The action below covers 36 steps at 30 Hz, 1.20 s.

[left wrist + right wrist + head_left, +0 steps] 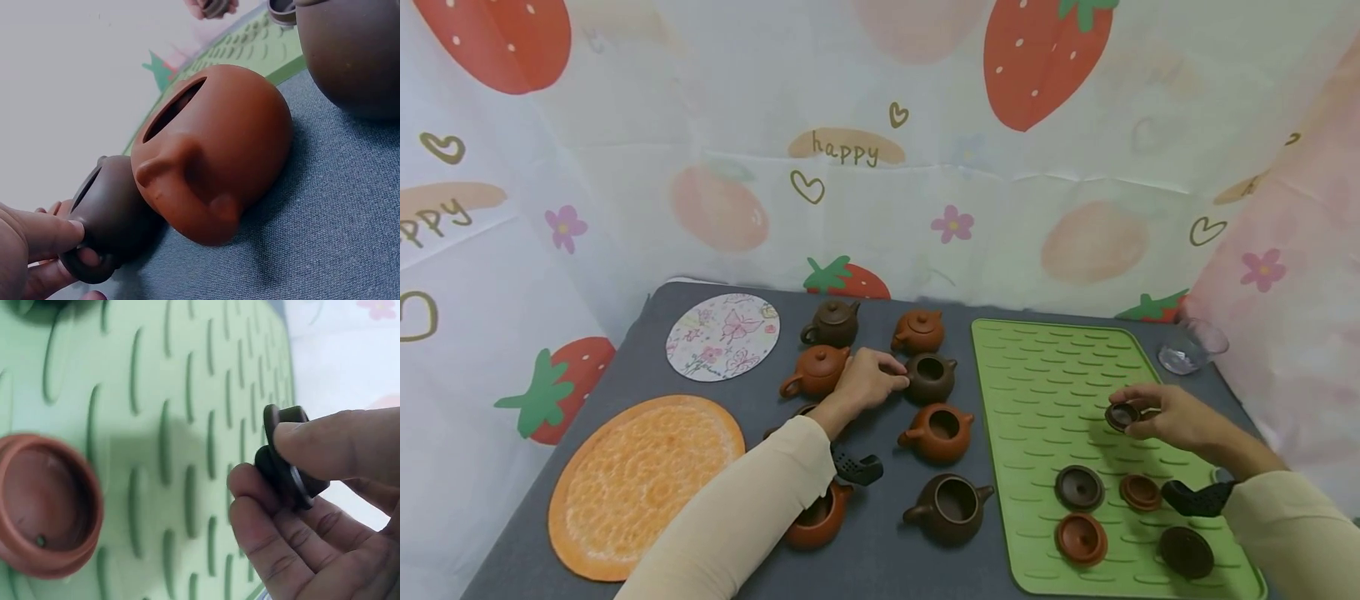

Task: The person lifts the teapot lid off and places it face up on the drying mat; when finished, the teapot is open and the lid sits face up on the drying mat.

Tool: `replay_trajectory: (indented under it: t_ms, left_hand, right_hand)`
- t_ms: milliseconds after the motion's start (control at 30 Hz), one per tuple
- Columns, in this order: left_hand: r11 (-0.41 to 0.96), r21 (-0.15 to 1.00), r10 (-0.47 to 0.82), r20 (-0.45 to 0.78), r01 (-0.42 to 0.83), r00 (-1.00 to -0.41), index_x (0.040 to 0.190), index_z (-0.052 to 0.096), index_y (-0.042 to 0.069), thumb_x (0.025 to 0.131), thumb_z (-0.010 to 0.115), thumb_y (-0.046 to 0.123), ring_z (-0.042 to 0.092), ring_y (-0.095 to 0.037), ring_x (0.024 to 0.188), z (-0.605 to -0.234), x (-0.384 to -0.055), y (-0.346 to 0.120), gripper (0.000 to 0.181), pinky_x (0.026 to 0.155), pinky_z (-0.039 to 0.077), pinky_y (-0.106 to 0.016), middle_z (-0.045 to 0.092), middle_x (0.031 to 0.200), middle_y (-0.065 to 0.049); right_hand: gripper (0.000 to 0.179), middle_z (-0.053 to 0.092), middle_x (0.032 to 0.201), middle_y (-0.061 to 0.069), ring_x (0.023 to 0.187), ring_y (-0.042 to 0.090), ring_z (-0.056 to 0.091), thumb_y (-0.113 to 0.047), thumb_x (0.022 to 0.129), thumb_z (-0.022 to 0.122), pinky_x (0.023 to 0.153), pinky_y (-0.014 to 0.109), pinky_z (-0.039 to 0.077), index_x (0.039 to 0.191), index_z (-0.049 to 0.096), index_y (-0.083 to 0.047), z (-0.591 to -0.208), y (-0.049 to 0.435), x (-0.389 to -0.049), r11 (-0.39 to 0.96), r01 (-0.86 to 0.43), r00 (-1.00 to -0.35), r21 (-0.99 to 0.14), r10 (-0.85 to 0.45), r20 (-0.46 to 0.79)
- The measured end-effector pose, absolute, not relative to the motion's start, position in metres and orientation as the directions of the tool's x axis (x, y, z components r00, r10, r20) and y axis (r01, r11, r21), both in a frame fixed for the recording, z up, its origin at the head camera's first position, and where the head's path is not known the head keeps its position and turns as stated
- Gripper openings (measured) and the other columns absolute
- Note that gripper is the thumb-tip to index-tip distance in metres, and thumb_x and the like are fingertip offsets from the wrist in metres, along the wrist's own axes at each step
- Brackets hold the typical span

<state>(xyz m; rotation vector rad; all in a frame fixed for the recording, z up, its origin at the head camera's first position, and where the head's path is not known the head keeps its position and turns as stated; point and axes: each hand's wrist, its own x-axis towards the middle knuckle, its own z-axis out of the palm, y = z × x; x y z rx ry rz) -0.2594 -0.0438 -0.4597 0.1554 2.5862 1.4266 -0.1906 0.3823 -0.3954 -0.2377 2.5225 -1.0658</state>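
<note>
My left hand point(867, 383) pinches the handle of a small dark brown teapot point(931, 392) that stands lidless on the table. In the left wrist view a fingertip shows through that teapot's handle, with the thumb above it. Nearer in the same row are a lidless reddish-brown teapot point(936, 448) and another dark one point(951, 527). Over the green mat point(1045, 400), my right hand point(1180, 421) holds a dark teapot lid point(284, 459) between thumb and fingers, its hollow underside facing up in the head view.
Several lids lie on the mat, among them a reddish lid point(1081, 540) and a dark lid point(1079, 488). Lidded teapots point(919, 332) stand at the back. An orange round mat point(647, 487) and a flowered disc point(724, 337) lie left. A clear glass point(1191, 346) sits back right.
</note>
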Motion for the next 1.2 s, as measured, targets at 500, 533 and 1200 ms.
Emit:
replay_trajectory:
  t_ms: [500,533,1200]
  left_hand:
    - [0.524,0.851,0.193,-0.094,0.022,-0.977,0.089,0.077,0.019,0.086,0.076,0.021,0.058,-0.020,0.082,-0.464,-0.257,-0.043,0.004,0.069,0.049,-0.037,0.065,0.093,0.000]
    - [0.527,0.850,0.191,-0.094,0.022,-0.977,0.088,0.077,0.019,0.086,0.076,0.021,0.058,-0.020,0.083,-0.464,-0.257,-0.043,0.003,0.070,0.049,-0.038,0.065,0.093,0.000]
    - [0.519,0.854,0.200,-0.086,0.031,-0.976,0.089,0.076,0.017,0.087,0.075,0.019,0.058,-0.020,0.081,-0.459,-0.257,-0.045,0.003,0.068,0.049,-0.037,0.064,0.092,0.000]
  right_hand:
    - [0.043,0.059,0.098,0.017,0.078,0.024,0.052,0.001,0.080,0.069,0.058,0.037,0.042,0.121,0.057,0.010,-0.421,0.399,-0.187,0.783,-0.049,-0.901,-0.620,-0.302,-0.310]
    - [0.043,0.059,0.097,0.017,0.076,0.024,0.051,0.002,0.080,0.069,0.057,0.036,0.042,0.120,0.057,0.010,-0.423,0.399,-0.186,0.784,-0.048,-0.901,-0.619,-0.302,-0.311]
    - [0.046,0.055,0.089,0.014,0.078,0.026,0.052,0.002,0.078,0.069,0.058,0.036,0.040,0.121,0.056,0.012,-0.430,0.400,-0.187,0.799,-0.045,-0.914,-0.599,-0.275,-0.299]
